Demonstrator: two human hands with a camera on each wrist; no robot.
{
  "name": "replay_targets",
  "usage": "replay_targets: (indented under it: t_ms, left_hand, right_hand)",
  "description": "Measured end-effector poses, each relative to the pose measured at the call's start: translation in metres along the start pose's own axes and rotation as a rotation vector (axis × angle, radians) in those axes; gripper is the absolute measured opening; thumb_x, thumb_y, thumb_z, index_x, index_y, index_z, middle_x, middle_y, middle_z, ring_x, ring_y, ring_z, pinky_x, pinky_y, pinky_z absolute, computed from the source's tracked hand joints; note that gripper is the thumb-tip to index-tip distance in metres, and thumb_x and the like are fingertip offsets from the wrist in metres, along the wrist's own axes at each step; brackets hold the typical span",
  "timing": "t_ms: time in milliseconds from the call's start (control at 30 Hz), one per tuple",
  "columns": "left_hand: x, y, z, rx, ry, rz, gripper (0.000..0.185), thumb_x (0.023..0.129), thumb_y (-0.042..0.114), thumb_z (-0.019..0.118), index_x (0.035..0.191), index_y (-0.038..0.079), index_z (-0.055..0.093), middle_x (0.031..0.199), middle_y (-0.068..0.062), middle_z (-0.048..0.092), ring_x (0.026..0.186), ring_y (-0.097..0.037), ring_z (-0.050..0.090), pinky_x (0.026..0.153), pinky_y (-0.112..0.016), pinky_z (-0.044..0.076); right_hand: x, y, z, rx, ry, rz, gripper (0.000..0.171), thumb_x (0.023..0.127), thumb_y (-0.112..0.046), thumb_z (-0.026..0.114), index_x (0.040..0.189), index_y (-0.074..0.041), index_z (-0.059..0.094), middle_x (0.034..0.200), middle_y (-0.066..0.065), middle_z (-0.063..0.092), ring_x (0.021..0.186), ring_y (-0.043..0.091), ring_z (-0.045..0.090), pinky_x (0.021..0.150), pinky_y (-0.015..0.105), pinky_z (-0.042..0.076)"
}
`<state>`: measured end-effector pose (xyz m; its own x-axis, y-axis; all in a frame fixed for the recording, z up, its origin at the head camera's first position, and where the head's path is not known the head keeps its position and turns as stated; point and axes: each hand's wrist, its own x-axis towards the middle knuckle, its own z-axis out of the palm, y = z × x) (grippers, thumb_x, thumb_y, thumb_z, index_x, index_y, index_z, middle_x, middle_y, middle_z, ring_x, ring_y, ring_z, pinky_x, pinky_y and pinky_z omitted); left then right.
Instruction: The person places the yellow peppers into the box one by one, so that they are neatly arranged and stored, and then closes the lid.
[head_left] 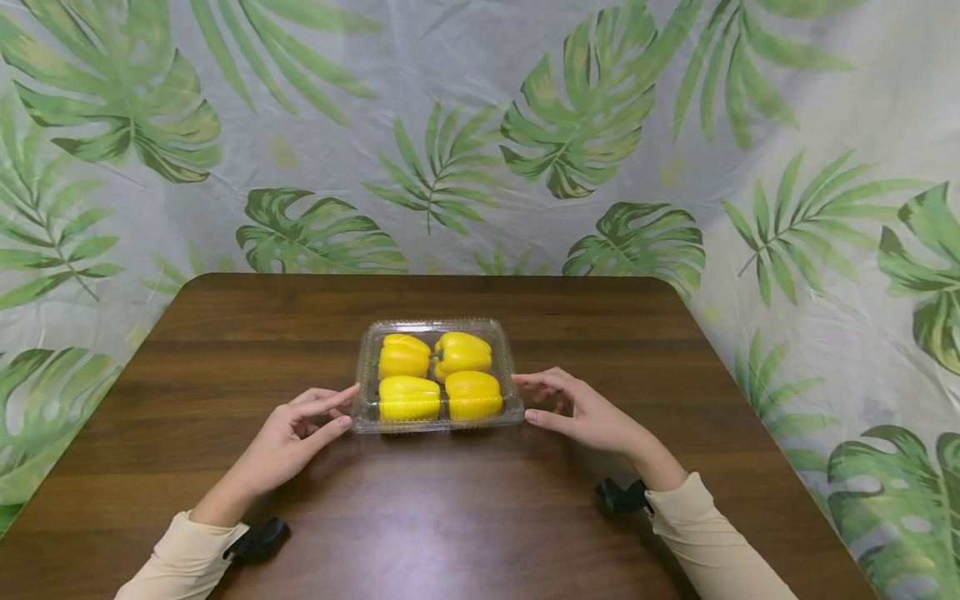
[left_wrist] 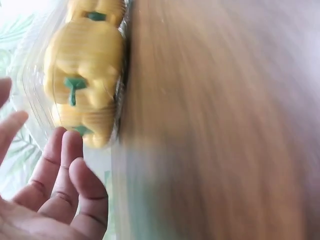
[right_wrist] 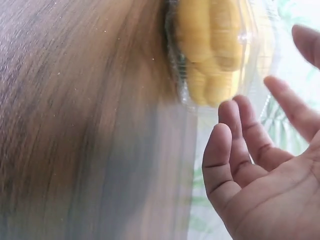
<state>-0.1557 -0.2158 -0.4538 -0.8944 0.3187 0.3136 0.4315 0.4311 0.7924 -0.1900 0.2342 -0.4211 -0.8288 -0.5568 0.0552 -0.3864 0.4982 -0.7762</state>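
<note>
A clear plastic clamshell container (head_left: 366, 367) with its lid down sits on the wooden table, with several yellow bell peppers (head_left: 408, 398) inside. My left hand (head_left: 296, 433) is at its left side, fingertips at or just against the wall, thumb by the near corner. Opposite it, my right hand (head_left: 588, 412) has its fingertips by the right wall and the thumb near the front corner. In the left wrist view the fingers (left_wrist: 62, 180) are loosely bent beside the peppers (left_wrist: 87, 55) with green stems. The right wrist view shows relaxed fingers (right_wrist: 240, 135) beside the container.
The dark brown wooden table (head_left: 420, 517) extends around the container, its far edge behind it. A cloth with green leaf prints (head_left: 450, 75) hangs behind and at the sides. Dark wrist devices (head_left: 258, 540) sit at both cuffs.
</note>
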Motion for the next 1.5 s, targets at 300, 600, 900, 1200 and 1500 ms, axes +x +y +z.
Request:
replay_targets:
  t_ms: [300, 600, 900, 1200, 1500]
  left_hand:
    - [0.011, 0.002, 0.009, -0.103, 0.001, -0.109, 0.041, 0.101, 0.012, 0.076, 0.14, 0.011, 0.063, 0.104, -0.01, 0.07, 0.088, -0.01, 0.069, 0.066, -0.026, 0.056]
    - [0.015, 0.006, 0.008, -0.257, -0.207, -0.136, 0.074, 0.109, 0.007, 0.059, 0.172, 0.007, 0.021, 0.087, -0.024, 0.07, 0.064, -0.027, 0.065, 0.055, -0.035, 0.056]
    - [0.014, 0.008, 0.012, -0.393, -0.255, -0.19, 0.074, 0.112, 0.007, 0.05, 0.174, 0.011, 0.009, 0.075, -0.017, 0.065, 0.056, -0.017, 0.055, 0.053, -0.031, 0.051]
    - [0.014, 0.008, 0.017, -0.422, -0.213, -0.243, 0.074, 0.11, 0.004, 0.053, 0.173, 0.009, 0.015, 0.068, -0.005, 0.06, 0.053, -0.008, 0.049, 0.05, -0.029, 0.048]
    - [0.013, 0.008, 0.019, -0.428, -0.197, -0.249, 0.075, 0.108, 0.002, 0.053, 0.173, 0.009, 0.016, 0.066, -0.001, 0.057, 0.05, -0.009, 0.045, 0.05, -0.028, 0.046]
  right_hand:
    - [0.017, 0.008, 0.008, 0.177, -0.064, 0.017, 0.06, 0.109, -0.017, 0.064, 0.162, -0.012, 0.036, 0.107, 0.014, 0.076, 0.094, 0.043, 0.069, 0.078, 0.039, 0.061]
    - [0.023, 0.01, 0.009, 0.261, -0.189, 0.035, 0.082, 0.112, -0.016, 0.057, 0.175, -0.015, 0.005, 0.105, 0.027, 0.077, 0.09, 0.044, 0.069, 0.079, 0.038, 0.062]
    - [0.025, 0.011, 0.013, 0.308, -0.219, 0.026, 0.081, 0.113, -0.015, 0.053, 0.174, -0.015, -0.001, 0.093, 0.03, 0.074, 0.08, 0.044, 0.064, 0.075, 0.033, 0.058]
    - [0.024, 0.012, 0.014, 0.326, -0.22, 0.028, 0.08, 0.114, -0.015, 0.053, 0.174, -0.014, 0.0, 0.09, 0.028, 0.073, 0.078, 0.039, 0.062, 0.074, 0.032, 0.057]
    - [0.025, 0.012, 0.015, 0.338, -0.22, 0.035, 0.081, 0.113, -0.014, 0.053, 0.174, -0.014, 0.0, 0.09, 0.03, 0.072, 0.077, 0.038, 0.061, 0.074, 0.031, 0.057]
